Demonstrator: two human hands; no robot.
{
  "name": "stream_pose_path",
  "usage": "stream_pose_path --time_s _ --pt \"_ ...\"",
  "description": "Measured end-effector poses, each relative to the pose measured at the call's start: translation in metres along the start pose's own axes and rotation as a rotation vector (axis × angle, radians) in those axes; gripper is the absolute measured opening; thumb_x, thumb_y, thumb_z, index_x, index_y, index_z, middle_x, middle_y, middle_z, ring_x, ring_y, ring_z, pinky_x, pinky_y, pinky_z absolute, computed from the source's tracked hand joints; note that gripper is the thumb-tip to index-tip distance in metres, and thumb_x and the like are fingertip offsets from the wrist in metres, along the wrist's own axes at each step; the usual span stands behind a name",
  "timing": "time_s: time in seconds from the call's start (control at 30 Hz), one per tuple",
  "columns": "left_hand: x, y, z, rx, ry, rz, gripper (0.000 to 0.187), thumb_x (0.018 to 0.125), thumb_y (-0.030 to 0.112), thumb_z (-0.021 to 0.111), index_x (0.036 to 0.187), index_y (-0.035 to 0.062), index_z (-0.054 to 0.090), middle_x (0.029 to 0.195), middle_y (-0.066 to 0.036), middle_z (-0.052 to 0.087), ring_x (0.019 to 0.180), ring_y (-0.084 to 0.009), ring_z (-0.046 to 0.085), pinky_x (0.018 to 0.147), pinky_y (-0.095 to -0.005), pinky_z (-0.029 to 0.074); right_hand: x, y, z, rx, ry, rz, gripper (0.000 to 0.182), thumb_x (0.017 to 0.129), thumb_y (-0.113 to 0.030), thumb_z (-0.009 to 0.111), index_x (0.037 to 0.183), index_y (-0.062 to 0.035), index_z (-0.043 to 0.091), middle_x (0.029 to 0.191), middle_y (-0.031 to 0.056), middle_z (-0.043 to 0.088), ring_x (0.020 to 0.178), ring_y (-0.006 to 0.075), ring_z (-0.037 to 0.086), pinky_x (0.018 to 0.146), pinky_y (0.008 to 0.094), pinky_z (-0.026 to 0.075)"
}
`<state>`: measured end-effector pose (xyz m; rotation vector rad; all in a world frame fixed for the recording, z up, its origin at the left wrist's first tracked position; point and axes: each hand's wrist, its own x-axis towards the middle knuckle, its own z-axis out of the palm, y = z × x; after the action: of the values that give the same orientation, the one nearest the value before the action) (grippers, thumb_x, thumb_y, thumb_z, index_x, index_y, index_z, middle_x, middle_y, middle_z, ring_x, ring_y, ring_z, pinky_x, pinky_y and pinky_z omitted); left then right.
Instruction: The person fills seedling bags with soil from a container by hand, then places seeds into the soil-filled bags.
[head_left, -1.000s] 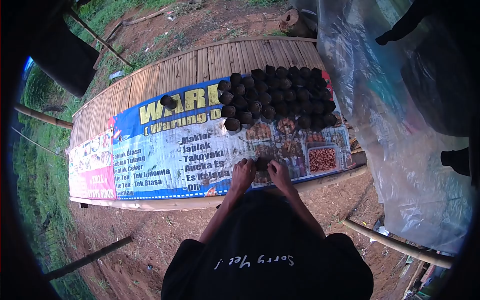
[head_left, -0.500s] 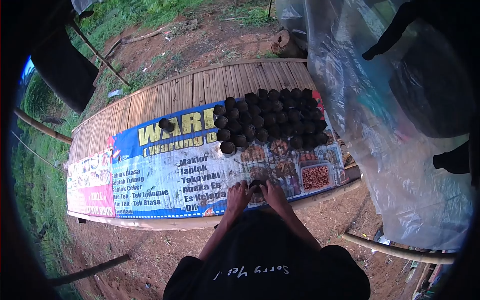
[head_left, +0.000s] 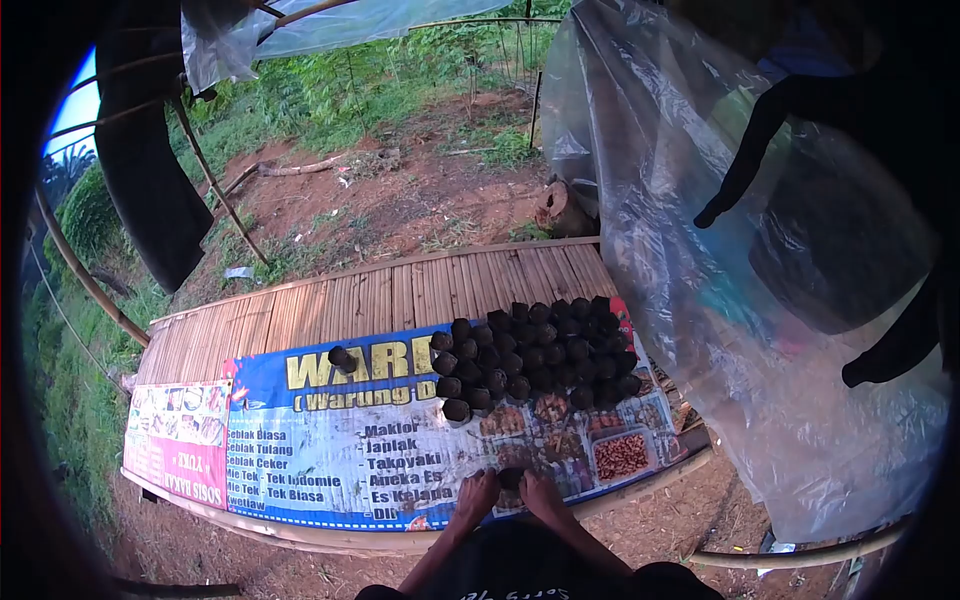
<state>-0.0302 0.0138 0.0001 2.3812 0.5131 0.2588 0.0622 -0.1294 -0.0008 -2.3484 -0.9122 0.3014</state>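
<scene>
My left hand (head_left: 479,493) and my right hand (head_left: 541,494) are close together at the front edge of the table. Between their fingers is a small black plastic planting bag (head_left: 511,479), pinched from both sides. Its contents are too dark to make out. Beyond my hands, to the right, many similar black planting bags (head_left: 540,350) stand packed in rows. One more black bag (head_left: 342,359) lies apart on the left, apparently tipped over. Right of my right hand sits a clear plastic container (head_left: 652,462) holding reddish-brown seeds (head_left: 622,456).
A printed banner (head_left: 300,470) covers most of the bamboo-slat table (head_left: 400,290). Clear plastic sheeting (head_left: 660,180) hangs along the right side, with dark cloth-like shapes near it. Bamboo poles (head_left: 215,175) stand at the left, and bare soil and greenery lie beyond.
My view has tilted upward, so the table and hands appear lower in the picture. Both hands stay on the black planting bag, with little visible movement of their own.
</scene>
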Motion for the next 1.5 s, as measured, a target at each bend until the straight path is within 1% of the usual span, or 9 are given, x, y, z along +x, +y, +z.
stream_pose_path --time_s 0.53,0.63,0.7,0.83,0.9,1.03,1.1,1.23,1.5 --pt "0.009 0.007 -0.005 0.055 -0.03 0.0 0.015 0.082 0.017 0.055 0.085 0.0022 0.056 0.08 -0.024 0.062 0.068 -0.0443 0.06 0.062 -0.0526 0.049 0.007 -0.001 0.004 0.031 0.111 -0.02 0.019 0.087 -0.02 0.053 0.082 -0.0028 0.058 0.064 0.0262 0.058 0.063 0.046 0.059 0.056 0.0522 0.048" --pt "0.007 0.019 -0.011 -0.009 0.033 0.018 0.015 0.083 0.018 0.056 0.082 0.0024 0.055 0.077 -0.023 0.061 0.065 -0.0434 0.059 0.059 -0.0518 0.049 0.006 -0.004 -0.004 -0.025 0.055 0.013 0.019 0.086 -0.021 0.054 0.081 -0.0033 0.059 0.065 0.0254 0.059 0.064 0.0448 0.059 0.058 0.0515 0.048" --pt "0.008 0.012 -0.007 0.031 0.024 0.007 0.015 0.083 0.018 0.056 0.082 0.0027 0.055 0.077 -0.022 0.061 0.065 -0.0432 0.059 0.059 -0.0517 0.049 0.006 -0.001 0.001 -0.195 0.252 -0.098 0.019 0.084 -0.023 0.056 0.079 -0.0044 0.06 0.067 0.0239 0.06 0.066 0.0427 0.06 0.06 0.0502 0.048" --pt "0.006 0.015 -0.009 0.012 0.072 0.03 0.015 0.082 0.019 0.057 0.081 0.0037 0.055 0.075 -0.021 0.06 0.063 -0.0424 0.059 0.057 -0.0517 0.048 0.006 0.004 0.008 -0.215 0.197 -0.07 0.018 0.083 -0.022 0.056 0.078 -0.0053 0.06 0.068 0.0225 0.061 0.067 0.0413 0.06 0.063 0.0497 0.048" --pt "0.005 0.011 -0.005 0.031 0.063 0.001 0.015 0.082 0.019 0.058 0.081 0.0039 0.055 0.075 -0.02 0.059 0.063 -0.0423 0.059 0.057 -0.0518 0.048 0.008 0.011 0.018 -0.178 0.108 0.05 0.029 0.086 -0.033 0.053 0.095 -0.0076 0.064 0.08 0.0276 0.061 0.079 0.044 0.059 0.073 0.0512 0.048" --pt "0.009 0.007 -0.006 0.092 0.061 -0.002 0.016 0.082 0.02 0.058 0.081 0.0039 0.055 0.074 -0.02 0.059 0.064 -0.042 0.058 0.059 -0.0517 0.048 0.014 0.016 0.023 -0.162 0.036 0.088 0.029 0.086 -0.033 0.053 0.098 -0.0085 0.065 0.08 0.0273 0.061 0.077 0.0441 0.06 0.073 0.051 0.048" --pt "0.007 0.013 -0.01 0.062 0.053 -0.02 0.016 0.082 0.02 0.058 0.081 0.0039 0.055 0.074 -0.02 0.059 0.065 -0.0419 0.059 0.059 -0.0515 0.048 0.01 -0.002 0.004 -0.206 0.262 -0.043 0.018 0.083 -0.022 0.055 0.077 -0.0058 0.06 0.067 0.0221 0.06 0.066 0.041 0.06 0.064 0.051 0.047" --pt "0.012 0.011 -0.009 0.039 0.024 -0.038 0.016 0.082 0.019 0.058 0.081 0.0036 0.056 0.074 -0.02 0.058 0.066 -0.0415 0.059 0.06 -0.0513 0.048 0.01 -0.002 0.003 -0.203 0.163 0.015 0.017 0.082 -0.022 0.056 0.078 -0.0061 0.061 0.068 0.0217 0.06 0.067 0.0418 0.06 0.063 0.0512 0.047" --pt "0.02 0.014 -0.016 -0.005 -0.027 -0.018 0.017 0.082 0.02 0.058 0.088 0.004 0.059 0.079 -0.021 0.061 0.068 -0.0426 0.06 0.062 -0.0512 0.049 0.01 -0.009 -0.006 -0.246 0.282 -0.062 0.017 0.081 -0.023 0.058 0.078 -0.0062 0.06 0.067 0.0216 0.06 0.068 0.0417 0.059 0.064 0.051 0.047"
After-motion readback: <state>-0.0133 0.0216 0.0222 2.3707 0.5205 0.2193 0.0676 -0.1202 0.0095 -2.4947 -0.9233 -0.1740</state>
